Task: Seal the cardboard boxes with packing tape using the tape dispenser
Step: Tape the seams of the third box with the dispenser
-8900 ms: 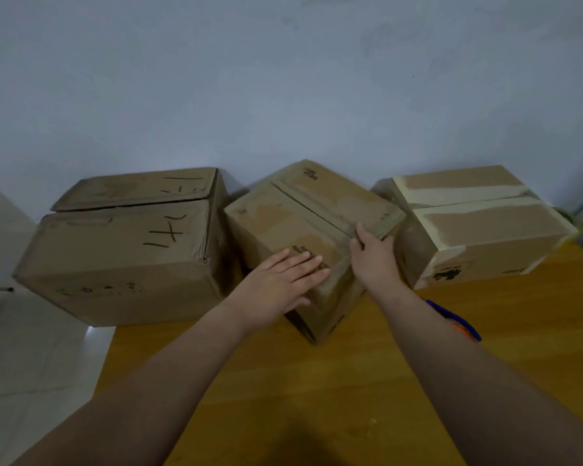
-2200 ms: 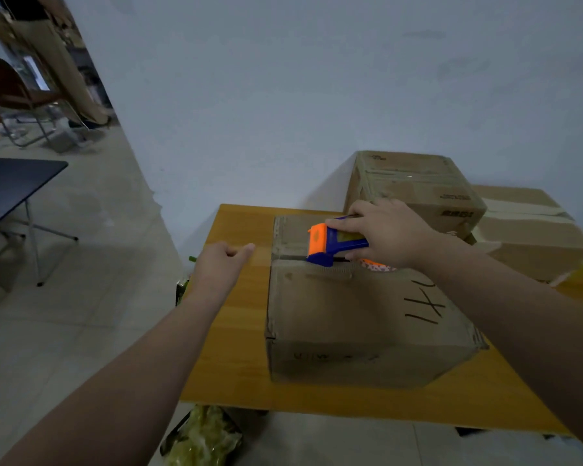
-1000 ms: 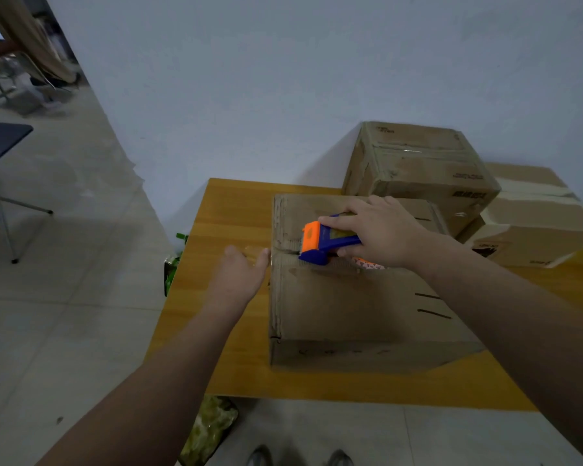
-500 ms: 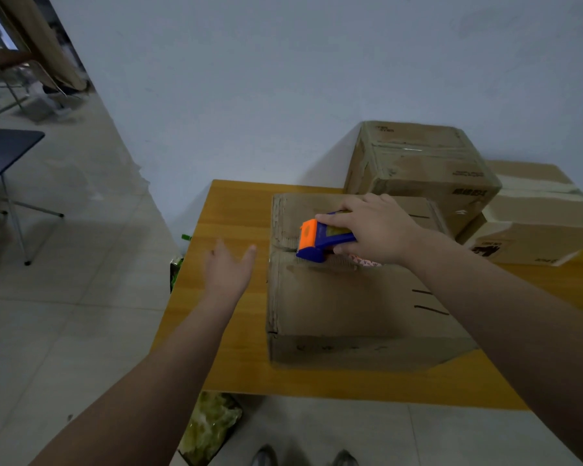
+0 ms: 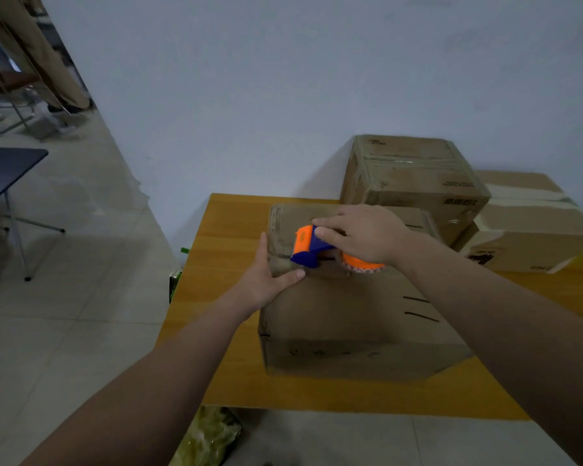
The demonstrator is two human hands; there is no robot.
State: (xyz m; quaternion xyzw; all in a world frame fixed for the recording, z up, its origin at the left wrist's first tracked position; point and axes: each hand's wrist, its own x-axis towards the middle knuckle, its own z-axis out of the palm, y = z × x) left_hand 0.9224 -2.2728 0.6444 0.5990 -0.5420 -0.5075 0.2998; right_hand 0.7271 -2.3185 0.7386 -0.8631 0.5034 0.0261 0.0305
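A large cardboard box (image 5: pixel 350 317) with black pen marks lies on the wooden table (image 5: pixel 226 230), its flap seam running left to right. My right hand (image 5: pixel 364 237) grips the orange and blue tape dispenser (image 5: pixel 308 247), which sits on the seam near the box's left end. My left hand (image 5: pixel 266 280) rests against the box's left edge, fingers straight up its side and thumb pressing on top just below the dispenser's blue nose.
Two more cardboard boxes stand behind: a brown one (image 5: pixel 414 183) by the wall and a box with pale tape bands (image 5: pixel 532 227) at the right. Left of the table is tiled floor with a dark folding table (image 5: pixel 4 169). A green bag (image 5: pixel 209 435) lies under the table's front edge.
My left hand has moved right from the air beside the box and now touches its left edge. The dispenser has stayed near the left end of the seam.
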